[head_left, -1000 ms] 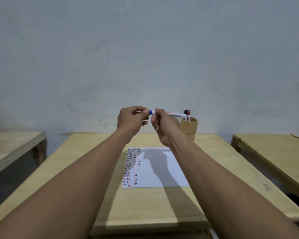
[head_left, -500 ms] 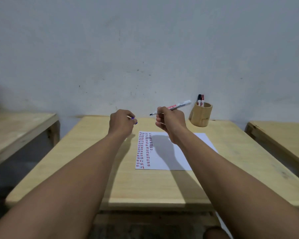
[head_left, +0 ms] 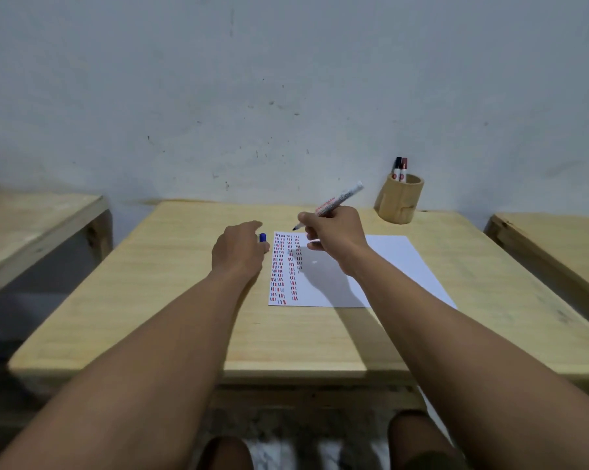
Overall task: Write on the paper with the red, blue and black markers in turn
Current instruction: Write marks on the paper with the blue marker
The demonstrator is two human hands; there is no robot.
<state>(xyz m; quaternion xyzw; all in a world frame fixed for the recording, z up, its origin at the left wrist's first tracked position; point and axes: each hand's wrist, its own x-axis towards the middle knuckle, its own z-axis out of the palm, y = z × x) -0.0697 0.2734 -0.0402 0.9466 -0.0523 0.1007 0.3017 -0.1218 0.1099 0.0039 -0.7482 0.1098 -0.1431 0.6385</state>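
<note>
The blue turn is in hand: the right hand (head_left: 334, 239) pinches the uncapped blue marker (head_left: 337, 203), nib just above the paper (head_left: 388, 266) beneath it, the left hand (head_left: 239, 249) closed on its cap (head_left: 262, 237), so next lower the nib beside the dashes.

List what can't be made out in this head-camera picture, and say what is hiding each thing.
- Blue cap: mostly hidden by the left hand.
- Marker: its printed label is too small and blurred to read; the right hand covers its middle.
- Two markers in the wooden cup: the cup wall hides their lower bodies.
- Marks on the paper: too small to read.
- Paper's near right part: covered by the right forearm.
</note>
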